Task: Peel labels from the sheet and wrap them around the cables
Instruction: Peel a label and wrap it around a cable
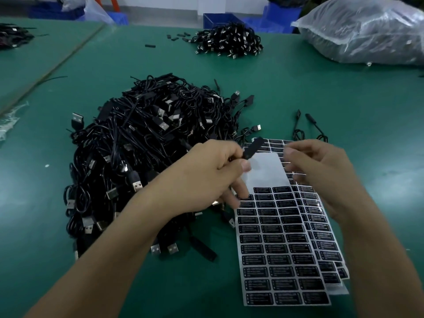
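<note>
Above the green table [321, 99], the left hand [206, 171] pinches a cable module [252, 148] raised for labelling; the blurred right hand [321, 171] is unreadable.

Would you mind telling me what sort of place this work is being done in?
Most likely a small factory assembly bench: a heap of black USB cables on a green mat, stacked label sheets, and blue bins behind.

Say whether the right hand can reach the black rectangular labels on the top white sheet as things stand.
Probably yes. The right hand hovers over the sheet, and the labels near it lie uncovered. The left hand, holding a black cable part, hides only a few at the upper left.
</note>
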A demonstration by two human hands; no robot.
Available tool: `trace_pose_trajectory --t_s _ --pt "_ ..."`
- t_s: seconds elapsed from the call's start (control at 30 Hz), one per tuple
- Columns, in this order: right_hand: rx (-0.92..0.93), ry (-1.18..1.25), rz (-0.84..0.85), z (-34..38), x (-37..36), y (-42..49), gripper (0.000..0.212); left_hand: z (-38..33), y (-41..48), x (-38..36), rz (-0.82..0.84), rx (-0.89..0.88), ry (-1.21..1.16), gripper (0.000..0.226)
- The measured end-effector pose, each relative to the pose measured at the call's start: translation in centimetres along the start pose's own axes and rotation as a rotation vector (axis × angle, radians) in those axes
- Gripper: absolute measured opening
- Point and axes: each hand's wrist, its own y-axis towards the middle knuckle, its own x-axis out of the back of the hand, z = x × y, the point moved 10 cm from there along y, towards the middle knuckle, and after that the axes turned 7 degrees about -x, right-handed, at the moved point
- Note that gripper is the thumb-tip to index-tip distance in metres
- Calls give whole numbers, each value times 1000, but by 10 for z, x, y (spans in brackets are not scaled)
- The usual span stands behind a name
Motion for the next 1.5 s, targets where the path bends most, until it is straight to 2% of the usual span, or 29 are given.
trace_pose_trajectory --t_s 0.03,0.07,0.23,0.33,0.4,0.47,0.57,0.63,0.73,0.9,0.97,1.1,1.17,1.27,1.37,1.43,1.5 --pt "-18 -106 -77 -5 9 0 2 -4 -1 1 -12 -6 -27 17" --pt "-33 -208 -117 -8 13 -1 10 -8 -3 3 -24 -9 -91 15" --pt "-167 -554 -15 -17 -4 -9 70 -29 -17 15 -25 5 -616 11" --pt "-179 -599 9 -17 -17 -13 90 -12 -14 8 -42 119 -580 7" --pt "-174 -565 6 -16 -20 -14 89 9 -7 -2 -53 186 -376 13" --pt "-162 -500 2 -15 -21 -14 78 25 1 -11 -59 198 -186 20" --pt "-165 -286 50 -19 -22 -12 67 35 11 -13 -92 143 75 17" --pt "-175 -208 101 -23 -24 -12 65 37 14 -10 -147 93 170 21" --pt "-198 -96 141 -31 -24 -11 69 39 14 -9 -221 67 142 24" --pt "-229 -1 137 -36 -21 -11 75 50 14 -16 -197 96 77 20" --pt "-155 -120 91 -31 -18 -13 77 53 15 -17 -203 91 63 29" --pt "65 -598 -128 -6 -9 -20 74 55 15 -17 -229 70 159 37" --pt "79 -629 -112 -5 -15 -22 63 54 14 -17 -243 66 232 44" --pt "26 -623 -61 -13 -23 -22 61 51 13 -15 -271 69 317 49" --pt "20 -599 -163 -12 -12 -21 61 49 11 -12 -283 71 388 45" --pt "-20 -477 -189 -15 -3 -19 64 47 10 -11 -283 71 419 45" --pt "-130 -211 -150 -26 2 -16 69 47 11 -11 -278 72 428 47"
